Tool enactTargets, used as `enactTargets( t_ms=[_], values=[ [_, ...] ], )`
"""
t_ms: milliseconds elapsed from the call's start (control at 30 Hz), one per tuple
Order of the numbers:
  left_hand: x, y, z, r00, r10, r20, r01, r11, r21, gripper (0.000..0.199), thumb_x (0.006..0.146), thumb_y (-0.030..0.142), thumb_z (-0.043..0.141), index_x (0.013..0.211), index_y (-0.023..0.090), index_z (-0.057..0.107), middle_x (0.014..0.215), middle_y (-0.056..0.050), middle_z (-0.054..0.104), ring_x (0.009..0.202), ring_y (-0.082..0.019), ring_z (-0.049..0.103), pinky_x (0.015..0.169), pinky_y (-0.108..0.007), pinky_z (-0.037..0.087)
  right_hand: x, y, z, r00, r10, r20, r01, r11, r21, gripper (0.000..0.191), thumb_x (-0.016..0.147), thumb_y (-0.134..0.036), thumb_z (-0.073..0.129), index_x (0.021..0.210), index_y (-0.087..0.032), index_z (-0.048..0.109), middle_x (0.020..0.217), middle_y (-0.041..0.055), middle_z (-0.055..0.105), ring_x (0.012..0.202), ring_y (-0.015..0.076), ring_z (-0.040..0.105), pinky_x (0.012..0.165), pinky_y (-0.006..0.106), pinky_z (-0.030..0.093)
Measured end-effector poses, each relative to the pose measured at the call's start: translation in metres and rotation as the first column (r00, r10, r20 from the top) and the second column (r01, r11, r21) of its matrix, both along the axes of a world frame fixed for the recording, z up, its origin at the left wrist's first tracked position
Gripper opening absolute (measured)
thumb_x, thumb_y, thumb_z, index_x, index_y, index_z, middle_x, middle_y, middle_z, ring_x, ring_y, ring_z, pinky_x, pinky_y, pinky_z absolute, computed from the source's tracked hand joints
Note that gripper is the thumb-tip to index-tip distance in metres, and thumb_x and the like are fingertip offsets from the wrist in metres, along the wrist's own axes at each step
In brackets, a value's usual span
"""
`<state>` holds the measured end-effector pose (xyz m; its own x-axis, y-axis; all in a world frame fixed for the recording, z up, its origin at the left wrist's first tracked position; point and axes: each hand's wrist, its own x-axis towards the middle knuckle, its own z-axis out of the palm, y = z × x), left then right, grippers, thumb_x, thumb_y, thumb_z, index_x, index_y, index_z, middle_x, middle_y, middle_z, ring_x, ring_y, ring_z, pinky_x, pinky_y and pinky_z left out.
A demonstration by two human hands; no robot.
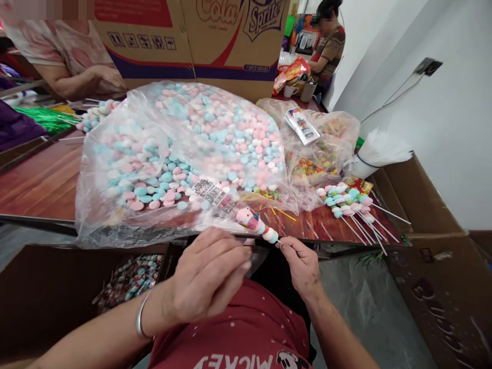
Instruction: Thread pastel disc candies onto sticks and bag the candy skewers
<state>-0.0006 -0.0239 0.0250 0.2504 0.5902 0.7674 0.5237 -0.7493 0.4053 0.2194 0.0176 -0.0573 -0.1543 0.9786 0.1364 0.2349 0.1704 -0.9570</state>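
My right hand [302, 264] pinches the stick end of a candy skewer [265, 230] over the table's front edge. The skewer points up and to the left; pink, white and blue pieces are threaded on it, with a printed piece at its far end. Just left of the skewer is my left hand [213, 274], its fingers bent and partly smeared by motion; whether anything is between them is hidden. A large clear bag [180, 138] of pink, blue and white candies lies open behind. Several finished skewers [348, 202] are piled at the right, sticks toward me.
Bags of small colourful candies [315, 159] hold a stack of printed packets [302, 125]. A white tub [363, 166] of sticks stands right. Cardboard boxes stand behind [154, 66], below left [34, 287] and right [434, 277]. Two other people sit across the table [192, 218] and farther back.
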Motion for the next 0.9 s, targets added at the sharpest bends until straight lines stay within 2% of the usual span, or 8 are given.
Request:
enactTargets(
  t_ms=[67,167,333,500,567,667,767,900],
  values=[
    [-0.001,-0.008,-0.018,0.919,0.215,0.330,-0.120,0.951,-0.285,0.011,0.085,0.015,0.064,0.095,0.019,0.062,0.077,-0.002,0.068,0.067,-0.014,0.061,0.065,-0.026,0.051,-0.006,-0.003,-0.004,0.998,-0.019,-0.067,0.021,0.999,0.036,0.022,0.090,-0.028,0.055,0.077,-0.020,0.070,0.073,-0.0012,0.066,0.070,0.0123,0.059,0.067,0.022,0.046],
    [0.000,0.002,-0.037,0.572,0.433,0.697,0.080,0.816,-0.573,0.028,0.080,0.033,0.073,0.100,0.018,0.061,0.087,-0.005,0.072,0.076,-0.017,0.067,0.068,-0.027,0.054,-0.015,-0.007,-0.006,0.998,-0.029,-0.052,0.036,0.989,0.143,0.021,0.091,-0.025,0.054,0.081,-0.020,0.071,0.073,-0.0006,0.066,0.068,0.0118,0.059,0.065,0.022,0.046],
    [0.002,0.041,-0.032,0.192,0.419,0.888,0.362,0.811,-0.461,0.046,0.065,0.042,0.085,0.097,0.017,0.062,0.097,-0.008,0.074,0.085,-0.022,0.072,0.077,-0.034,0.058,-0.030,-0.009,-0.009,0.982,-0.017,0.187,-0.064,0.906,0.419,0.016,0.092,-0.016,0.053,0.090,-0.018,0.069,0.070,0.0006,0.062,0.064,0.0119,0.055,0.058,0.023,0.044],
    [0.004,0.065,-0.033,0.125,0.421,0.898,0.405,0.805,-0.433,0.043,0.062,0.038,0.087,0.088,0.017,0.060,0.068,0.000,0.069,0.053,-0.015,0.067,0.048,-0.023,0.052,-0.036,-0.007,-0.017,0.892,-0.114,0.438,-0.239,0.702,0.670,0.020,0.090,-0.009,0.051,0.101,-0.014,0.067,0.064,0.0014,0.060,0.059,0.0136,0.050,0.063,0.030,0.040],
    [0.008,0.069,-0.040,0.120,0.405,0.907,0.418,0.808,-0.416,0.042,0.062,0.037,0.087,0.086,0.017,0.060,0.062,0.003,0.066,0.046,-0.012,0.061,0.040,-0.020,0.045,-0.038,-0.010,-0.017,0.911,-0.067,0.406,-0.200,0.790,0.580,0.018,0.091,-0.012,0.049,0.095,-0.015,0.066,0.063,0.0010,0.058,0.057,0.0129,0.048,0.060,0.029,0.037],
    [0.017,0.070,-0.049,0.087,0.383,0.920,0.439,0.814,-0.380,0.036,0.066,0.036,0.085,0.079,0.017,0.057,0.060,0.004,0.062,0.046,-0.009,0.057,0.042,-0.019,0.045,-0.044,-0.018,-0.015,0.984,0.113,0.139,-0.131,0.983,0.127,0.020,0.094,-0.025,0.046,0.084,-0.018,0.062,0.057,-0.0032,0.048,0.050,0.0098,0.039,0.051,0.025,0.031],
    [0.022,0.071,-0.053,0.076,0.369,0.926,0.465,0.809,-0.361,0.037,0.067,0.038,0.084,0.073,0.016,0.055,0.061,0.004,0.060,0.049,-0.008,0.057,0.048,-0.020,0.047,-0.053,-0.024,-0.011,0.949,0.113,-0.296,-0.206,0.930,-0.305,0.021,0.090,-0.034,0.050,0.078,-0.019,0.058,0.049,-0.0088,0.032,0.043,0.0072,0.026,0.044,0.023,0.021],
    [0.025,0.074,-0.050,0.077,0.374,0.924,0.510,0.782,-0.358,0.040,0.065,0.041,0.085,0.073,0.017,0.054,0.061,0.005,0.058,0.048,-0.007,0.054,0.046,-0.019,0.043,-0.062,-0.027,-0.009,0.810,0.058,-0.583,-0.381,0.808,-0.450,0.017,0.085,-0.034,0.053,0.076,-0.020,0.055,0.041,-0.0129,0.026,0.038,0.0058,0.018,0.046,0.023,0.025]
  ],
)
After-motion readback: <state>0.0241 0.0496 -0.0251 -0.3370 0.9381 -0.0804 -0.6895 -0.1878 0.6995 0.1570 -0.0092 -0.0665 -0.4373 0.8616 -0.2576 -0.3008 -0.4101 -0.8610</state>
